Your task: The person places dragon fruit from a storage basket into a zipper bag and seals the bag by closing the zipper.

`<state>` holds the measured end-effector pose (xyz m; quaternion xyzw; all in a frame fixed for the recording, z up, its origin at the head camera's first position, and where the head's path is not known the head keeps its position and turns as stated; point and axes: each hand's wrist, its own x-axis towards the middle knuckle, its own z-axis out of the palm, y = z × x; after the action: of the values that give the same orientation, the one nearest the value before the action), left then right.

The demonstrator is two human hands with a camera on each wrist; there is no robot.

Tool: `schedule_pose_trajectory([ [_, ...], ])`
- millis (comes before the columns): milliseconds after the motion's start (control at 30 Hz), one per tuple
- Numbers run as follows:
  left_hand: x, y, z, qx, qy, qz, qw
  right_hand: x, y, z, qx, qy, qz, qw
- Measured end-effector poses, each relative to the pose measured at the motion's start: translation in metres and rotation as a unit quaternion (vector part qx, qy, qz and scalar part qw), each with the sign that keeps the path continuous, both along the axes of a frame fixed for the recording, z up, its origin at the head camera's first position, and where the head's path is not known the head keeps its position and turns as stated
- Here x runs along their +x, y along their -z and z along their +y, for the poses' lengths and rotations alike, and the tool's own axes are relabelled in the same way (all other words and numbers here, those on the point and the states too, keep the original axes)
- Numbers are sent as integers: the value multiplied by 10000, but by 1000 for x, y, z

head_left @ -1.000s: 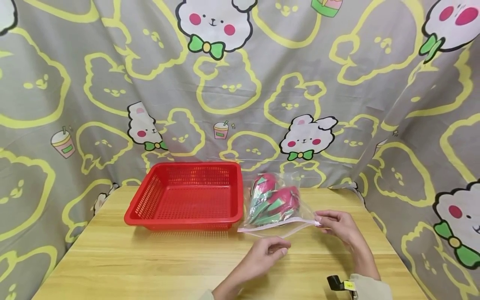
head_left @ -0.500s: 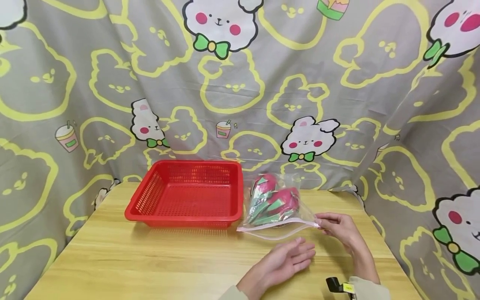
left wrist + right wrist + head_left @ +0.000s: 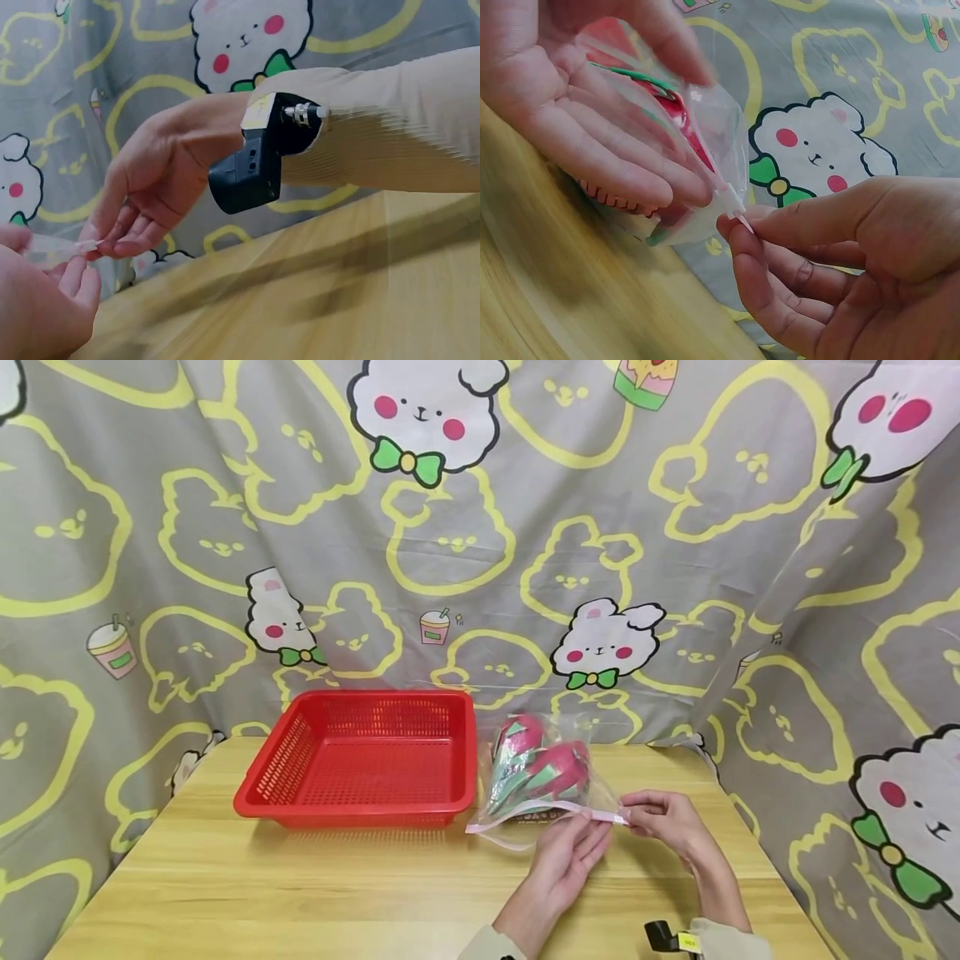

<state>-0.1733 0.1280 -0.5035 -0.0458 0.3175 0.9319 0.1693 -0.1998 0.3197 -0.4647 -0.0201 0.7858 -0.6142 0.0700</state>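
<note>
A clear zip-lock bag (image 3: 536,814) with a pale pink zip strip lies on the table. Inside are two pink-and-green dragon fruits (image 3: 558,770). My right hand (image 3: 667,822) pinches the right end of the strip between thumb and fingertips, as the right wrist view shows closely at the strip end (image 3: 739,214). Beside it, my left hand (image 3: 562,860) is at the bag's mouth. Its fingers are nearly straight, and its thumb stands apart from them with the bag's edge between. The left wrist view catches only part of the left hand (image 3: 45,307).
A red perforated plastic basket (image 3: 468,777) stands left of the bag, with nothing seen in it. A wooden table (image 3: 300,893) carries both. Grey cartoon-print curtain (image 3: 457,543) hangs behind and at the sides. A black camera (image 3: 660,935) is strapped at the right wrist.
My left hand has moved up and forward to the bag's mouth, its fingers straightening on the way. The right hand has kept its pinch on the strip end.
</note>
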Motion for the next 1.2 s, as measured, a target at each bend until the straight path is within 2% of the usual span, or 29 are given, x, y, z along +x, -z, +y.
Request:
schedule_pose_trajectory([
  [267,-5,0,1,-179,-385,-122,9990,0,-2,-2,-224,-8,-280,9994],
  [433,-5,2,-2,-195,-390,-207,9988,0,-1,0,-458,-187,-525,9974],
  [667,-6,3,-1,-237,-414,-194,9987,0,1,5,-743,-514,-519,9946],
  [933,-13,-2,7,-373,-267,-64,9989,-5,-4,7,-762,-437,-569,9945],
  [1200,-14,2,13,-570,-433,-186,9973,-3,1,2,-580,-302,-546,9964],
])
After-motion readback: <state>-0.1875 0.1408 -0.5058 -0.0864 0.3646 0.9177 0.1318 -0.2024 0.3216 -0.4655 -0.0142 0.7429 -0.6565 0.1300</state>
